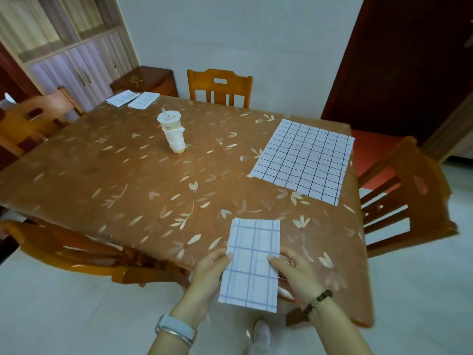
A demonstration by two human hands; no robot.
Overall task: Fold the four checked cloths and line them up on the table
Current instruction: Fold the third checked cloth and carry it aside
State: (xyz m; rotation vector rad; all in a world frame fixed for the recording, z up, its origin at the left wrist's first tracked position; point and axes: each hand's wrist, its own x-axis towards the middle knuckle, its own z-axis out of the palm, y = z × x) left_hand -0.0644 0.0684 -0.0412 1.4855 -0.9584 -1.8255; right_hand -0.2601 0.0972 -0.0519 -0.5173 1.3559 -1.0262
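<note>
Left hand [210, 267], right hand [294, 275] pinch folded cloth [252, 262] overhanging near table [128, 175] edge.

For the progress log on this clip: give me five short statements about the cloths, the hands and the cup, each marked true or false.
1. The left hand and right hand both hold a folded cloth. True.
2. The large cloth on the right of the table is folded. False: it lies spread flat.
3. Two other cloths lie folded, side by side, at the far left corner. True.
4. The cup lies tipped over. False: it stands upright.
5. The cup stands on the large cloth. False: it stands apart, on the table.
</note>
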